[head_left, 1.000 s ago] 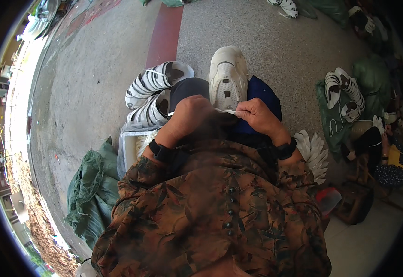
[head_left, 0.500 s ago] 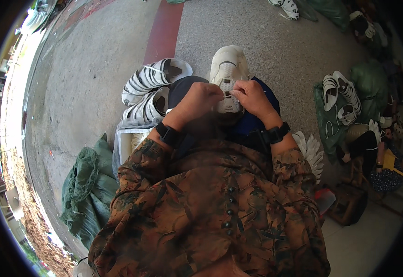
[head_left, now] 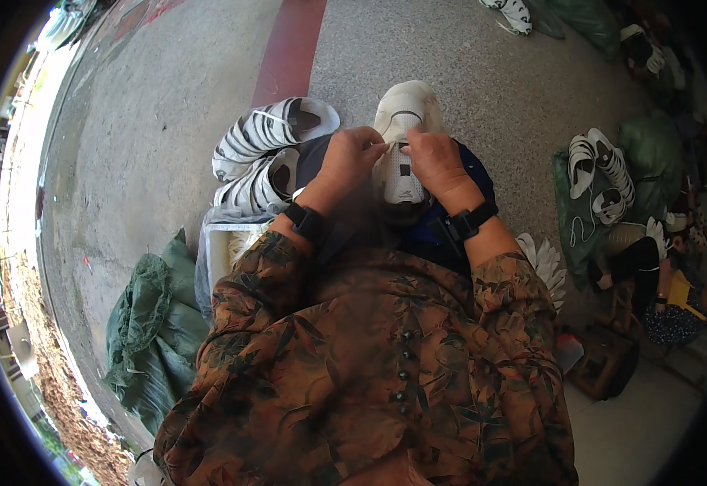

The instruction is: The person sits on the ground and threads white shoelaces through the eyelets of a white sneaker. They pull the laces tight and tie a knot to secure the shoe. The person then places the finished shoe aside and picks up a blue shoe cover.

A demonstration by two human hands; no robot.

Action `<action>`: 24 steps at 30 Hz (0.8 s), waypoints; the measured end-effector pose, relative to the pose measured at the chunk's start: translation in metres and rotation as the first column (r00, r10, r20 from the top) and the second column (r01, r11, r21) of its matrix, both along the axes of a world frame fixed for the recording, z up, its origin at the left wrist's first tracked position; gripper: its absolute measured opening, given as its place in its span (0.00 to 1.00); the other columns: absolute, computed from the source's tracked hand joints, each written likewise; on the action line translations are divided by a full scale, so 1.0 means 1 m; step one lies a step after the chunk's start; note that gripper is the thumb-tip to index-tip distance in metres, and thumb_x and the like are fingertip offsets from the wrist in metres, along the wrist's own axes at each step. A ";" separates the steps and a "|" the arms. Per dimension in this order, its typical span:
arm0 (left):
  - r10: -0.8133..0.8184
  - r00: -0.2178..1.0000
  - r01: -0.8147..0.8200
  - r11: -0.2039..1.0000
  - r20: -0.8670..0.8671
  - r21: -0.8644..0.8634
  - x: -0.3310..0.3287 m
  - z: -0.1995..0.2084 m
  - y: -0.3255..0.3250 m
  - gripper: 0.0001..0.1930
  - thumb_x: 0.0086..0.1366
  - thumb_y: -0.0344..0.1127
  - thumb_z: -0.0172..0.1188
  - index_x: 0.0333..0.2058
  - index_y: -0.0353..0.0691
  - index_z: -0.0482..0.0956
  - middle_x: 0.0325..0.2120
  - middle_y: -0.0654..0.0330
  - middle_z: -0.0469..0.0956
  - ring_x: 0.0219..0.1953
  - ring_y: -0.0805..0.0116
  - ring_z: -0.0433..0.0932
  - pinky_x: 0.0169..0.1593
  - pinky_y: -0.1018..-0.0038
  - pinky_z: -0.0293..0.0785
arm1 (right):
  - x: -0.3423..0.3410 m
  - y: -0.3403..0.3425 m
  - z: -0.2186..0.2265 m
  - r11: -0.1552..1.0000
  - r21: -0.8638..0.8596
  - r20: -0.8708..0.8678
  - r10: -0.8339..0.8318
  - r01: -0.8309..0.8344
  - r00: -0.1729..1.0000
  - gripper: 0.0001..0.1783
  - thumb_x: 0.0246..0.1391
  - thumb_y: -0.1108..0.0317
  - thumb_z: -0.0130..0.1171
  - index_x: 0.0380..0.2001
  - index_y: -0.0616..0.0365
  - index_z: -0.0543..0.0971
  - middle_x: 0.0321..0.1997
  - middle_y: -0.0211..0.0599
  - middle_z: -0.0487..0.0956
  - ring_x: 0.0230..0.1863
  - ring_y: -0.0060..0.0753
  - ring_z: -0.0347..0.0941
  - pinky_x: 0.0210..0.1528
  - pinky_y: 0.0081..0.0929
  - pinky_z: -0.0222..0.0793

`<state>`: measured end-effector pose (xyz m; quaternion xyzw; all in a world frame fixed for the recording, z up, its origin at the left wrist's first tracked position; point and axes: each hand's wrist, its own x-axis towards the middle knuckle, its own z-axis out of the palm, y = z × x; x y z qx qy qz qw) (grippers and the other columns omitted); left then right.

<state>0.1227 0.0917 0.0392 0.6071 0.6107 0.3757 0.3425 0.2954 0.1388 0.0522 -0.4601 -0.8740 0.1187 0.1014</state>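
Observation:
An off-white sneaker (head_left: 408, 104) rests on my lap with its toe pointing away from me. Its pale grid-textured tongue (head_left: 404, 180) lies toward me, with a small dark patch on it. At the left edge of the shoe's opening, my left hand (head_left: 353, 162) is closed in a pinch; a thin white bit like a shoelace shows at its fingertips. Across from it, my right hand (head_left: 437, 164) has its fingers bent and pressed together at the right side of the opening. Whatever sits between those fingers is hidden.
White-and-black striped shoes (head_left: 266, 138) stand left of my knee, above a white box (head_left: 220, 251). A green sack (head_left: 155, 308) lies further left. White pieces (head_left: 541, 261) fan out at my right. Another person (head_left: 653, 263) sits far right, near laced shoes (head_left: 600, 166) on green sacking.
Both hands have moved up the shoe, from the lower part of the tongue toward the toe. The thin strand that ran between them across the tongue no longer shows there.

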 end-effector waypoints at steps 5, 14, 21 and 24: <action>-0.027 0.999 0.027 1.000 -0.034 0.005 0.001 -0.002 0.005 0.07 0.53 0.33 0.61 0.28 0.35 0.80 0.23 0.48 0.79 0.27 0.54 0.79 0.33 0.66 0.73 | -0.002 0.004 -0.003 0.998 -0.046 -0.022 -0.052 0.051 0.998 0.08 0.48 0.65 0.58 0.27 0.58 0.78 0.27 0.49 0.78 0.34 0.53 0.76 0.37 0.44 0.71; -0.108 0.888 0.144 0.989 -0.447 0.046 0.009 -0.006 0.026 0.09 0.53 0.36 0.56 0.22 0.36 0.77 0.20 0.48 0.76 0.26 0.47 0.76 0.31 0.60 0.72 | 0.005 0.008 -0.005 0.984 -0.173 -0.157 -0.074 0.046 0.985 0.09 0.48 0.64 0.58 0.29 0.58 0.77 0.30 0.50 0.78 0.37 0.55 0.75 0.40 0.45 0.69; -0.263 0.913 0.316 0.939 -0.311 0.137 0.007 -0.005 0.037 0.05 0.53 0.31 0.56 0.21 0.37 0.75 0.21 0.50 0.75 0.26 0.50 0.75 0.32 0.63 0.72 | 0.014 0.004 -0.002 0.962 -0.267 -0.233 -0.115 0.050 0.966 0.12 0.44 0.66 0.60 0.28 0.60 0.69 0.27 0.52 0.76 0.35 0.59 0.73 0.39 0.46 0.68; -0.260 0.934 0.317 0.920 -0.245 0.232 0.009 -0.012 0.035 0.03 0.52 0.29 0.57 0.22 0.37 0.75 0.22 0.52 0.75 0.27 0.52 0.75 0.32 0.66 0.72 | 0.017 -0.004 -0.017 0.976 -0.203 -0.398 -0.158 0.081 0.904 0.12 0.42 0.69 0.60 0.26 0.60 0.66 0.23 0.49 0.73 0.30 0.58 0.71 0.35 0.45 0.67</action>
